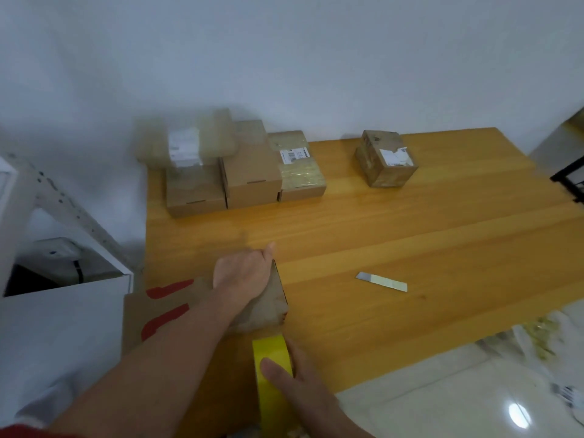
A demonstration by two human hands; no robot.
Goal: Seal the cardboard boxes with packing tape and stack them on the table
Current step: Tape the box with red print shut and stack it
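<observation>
- Done so far, judging by how things lie: a cluster of boxes (249,172) stands at the far left of the table (410,232), against the wall. One box there (300,169) shows glossy tape and a printed label.
- A blurred box (186,147) sits on top of the leftmost one, so stacking has begun; it appears to carry a white label too.
- Another box (384,159), with a torn label, stands well apart on the far right and is not yet with the stack.
- In hand now: the current box (271,305) sits at the table's near left edge, on a sheet of cardboard with red markings (158,311).
- The left hand (243,273) lies palm-down on its top, thumb out at the far corner. The fingers are hidden, so I cannot tell whether this grip curls over the edge.
- The right hand (303,384) has its grip closed on the yellow packing tape (271,349), thumb across its face; the tape meets the box's near edge.
- Left to do: finish this seal, cut it, stack the box.
- The box looks plain brown, its top creased and dull.
- A cutter blade (380,281) lies on the table to the right.
</observation>
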